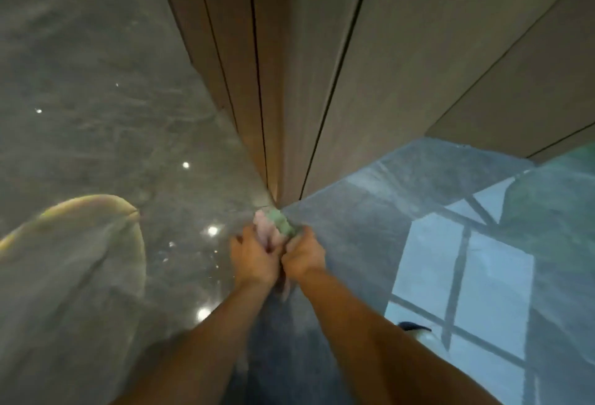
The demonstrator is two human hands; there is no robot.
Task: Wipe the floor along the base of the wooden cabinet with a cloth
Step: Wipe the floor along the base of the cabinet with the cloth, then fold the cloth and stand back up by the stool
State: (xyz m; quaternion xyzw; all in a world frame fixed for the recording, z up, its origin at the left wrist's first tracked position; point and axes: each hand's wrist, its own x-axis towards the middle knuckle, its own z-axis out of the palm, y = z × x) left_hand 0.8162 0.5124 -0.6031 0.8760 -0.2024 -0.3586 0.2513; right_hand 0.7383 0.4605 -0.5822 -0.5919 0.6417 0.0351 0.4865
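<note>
Gripping cloth (273, 227) bunched: left hand (254, 258), right hand (304, 255) fingers curled around it, beside cabinet (289, 82) base.

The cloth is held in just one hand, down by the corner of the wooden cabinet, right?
Not quite. The head view shows both hands, left hand and right hand, gripping the cloth together. It is indeed down by the wooden cabinet corner.

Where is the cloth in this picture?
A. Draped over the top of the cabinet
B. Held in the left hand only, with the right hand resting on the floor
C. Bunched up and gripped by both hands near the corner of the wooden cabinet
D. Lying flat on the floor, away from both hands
C: the left hand and the right hand together clutch the bunched pink-and-green cloth, just short of the wooden cabinet corner.
</note>
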